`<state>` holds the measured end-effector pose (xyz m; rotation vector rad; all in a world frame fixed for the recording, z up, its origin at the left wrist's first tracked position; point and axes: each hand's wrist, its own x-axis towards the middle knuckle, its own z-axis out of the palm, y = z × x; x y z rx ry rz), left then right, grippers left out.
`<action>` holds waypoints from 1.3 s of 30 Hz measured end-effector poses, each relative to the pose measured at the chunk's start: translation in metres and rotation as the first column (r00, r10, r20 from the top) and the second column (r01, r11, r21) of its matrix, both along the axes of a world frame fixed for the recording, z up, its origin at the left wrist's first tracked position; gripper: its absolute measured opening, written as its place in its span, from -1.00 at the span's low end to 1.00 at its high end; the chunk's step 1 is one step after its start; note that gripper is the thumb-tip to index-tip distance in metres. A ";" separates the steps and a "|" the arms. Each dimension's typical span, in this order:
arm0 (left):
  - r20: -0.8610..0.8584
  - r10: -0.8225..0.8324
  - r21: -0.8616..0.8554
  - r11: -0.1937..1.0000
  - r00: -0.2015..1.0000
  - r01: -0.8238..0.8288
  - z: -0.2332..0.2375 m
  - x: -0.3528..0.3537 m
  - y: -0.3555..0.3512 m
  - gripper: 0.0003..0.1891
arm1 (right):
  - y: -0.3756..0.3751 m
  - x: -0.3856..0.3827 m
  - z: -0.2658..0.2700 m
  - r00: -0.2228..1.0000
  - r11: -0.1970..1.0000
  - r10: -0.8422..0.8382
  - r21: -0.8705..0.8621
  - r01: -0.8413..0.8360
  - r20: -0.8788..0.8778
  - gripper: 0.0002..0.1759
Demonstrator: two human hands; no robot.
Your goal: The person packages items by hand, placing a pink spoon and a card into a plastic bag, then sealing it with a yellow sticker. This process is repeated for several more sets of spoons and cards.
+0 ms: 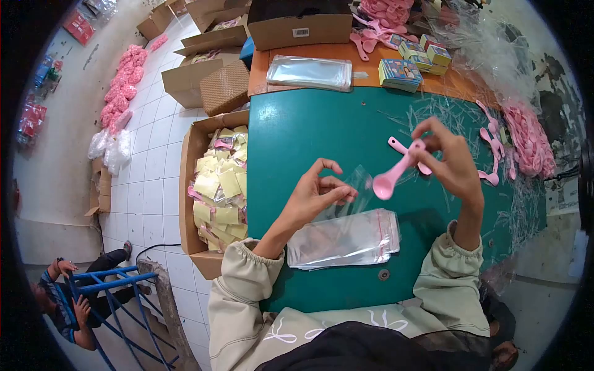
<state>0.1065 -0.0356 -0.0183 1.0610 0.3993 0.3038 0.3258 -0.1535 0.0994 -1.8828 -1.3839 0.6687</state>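
Observation:
Between the thumb and fingers of my right hand point(455, 164) is the handle of a pink spoon point(396, 173), its bowl pointing down and left. My left hand point(315, 195) pinches a clear plastic bag point(359, 185) that stands up beside the spoon's bowl. Under it, a stack of clear bags point(346, 241) lies on the green table point(297, 136). Another pink spoon point(397, 145) rests on the table behind the held one, partly hidden by it and my right hand.
Left of the table stands a box point(190, 185) of packed bags with yellow cards. At the back are clear sleeves point(309, 72), card stacks point(400, 74) and a carton point(300, 34). Pink spoons point(529, 139) and plastic scraps lie right. A person point(74, 303) is at lower left.

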 end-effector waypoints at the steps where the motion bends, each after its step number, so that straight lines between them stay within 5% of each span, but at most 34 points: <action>1: -0.014 0.028 0.031 0.999 1.000 -0.027 0.001 0.000 0.000 -0.70 | 0.001 -0.001 -0.003 1.000 0.996 -0.013 0.086 0.013 0.001 -0.77; 3: -0.041 0.083 0.095 0.992 0.996 -0.079 0.003 -0.001 0.001 -0.68 | 0.004 -0.007 -0.013 0.999 0.965 -0.040 0.257 0.040 -0.003 -0.76; 9: -0.018 0.085 0.074 0.994 0.996 -0.084 0.013 -0.004 0.002 -0.59 | 0.015 -0.017 -0.020 0.975 0.938 -0.167 0.329 0.110 0.148 -0.78; 15: -0.039 0.204 0.116 0.973 0.978 -0.198 0.011 -0.002 0.002 -0.63 | 0.016 -0.024 -0.024 0.990 0.914 -0.067 0.390 0.110 -0.121 -0.76; 21: 0.054 0.205 0.125 0.970 0.977 -0.210 0.016 0.006 0.000 -0.69 | 0.017 -0.038 -0.028 0.994 0.942 0.019 0.334 0.017 -0.104 -0.74; 24: -0.008 0.062 0.411 0.910 0.998 -0.054 0.008 0.005 0.007 -0.70 | 0.016 -0.041 -0.032 0.996 0.919 0.047 0.394 -0.011 -0.080 -0.72; 27: -0.090 -0.067 0.361 0.928 0.994 0.095 0.022 0.001 0.014 -0.67 | 0.014 -0.041 -0.027 0.999 0.927 0.011 0.375 0.003 -0.034 -0.75; 30: 0.048 0.089 0.261 0.960 0.995 -0.099 0.047 0.005 0.014 -0.67 | 0.030 -0.029 -0.035 0.935 0.798 0.341 0.495 -0.344 0.100 -0.69; 32: 0.098 0.125 0.254 0.956 0.987 -0.146 0.054 0.006 0.018 -0.67 | 0.045 -0.015 -0.033 0.868 0.760 0.494 0.508 -0.405 -0.048 -0.59; 35: 0.128 0.167 0.287 0.937 0.978 -0.197 0.049 0.003 0.025 -0.68 | 0.089 0.065 -0.037 0.964 0.911 0.257 0.350 -0.218 -0.067 -0.48; 37: 0.137 0.173 0.310 0.927 0.975 -0.209 0.048 0.001 0.027 -0.70 | 0.128 0.152 -0.062 0.862 0.981 -0.184 0.146 0.130 0.471 -0.52; 39: 0.154 0.169 0.322 0.923 0.973 -0.211 0.052 -0.002 0.026 -0.73 | 0.145 0.221 -0.105 0.696 0.932 -0.317 0.075 0.355 0.645 -0.53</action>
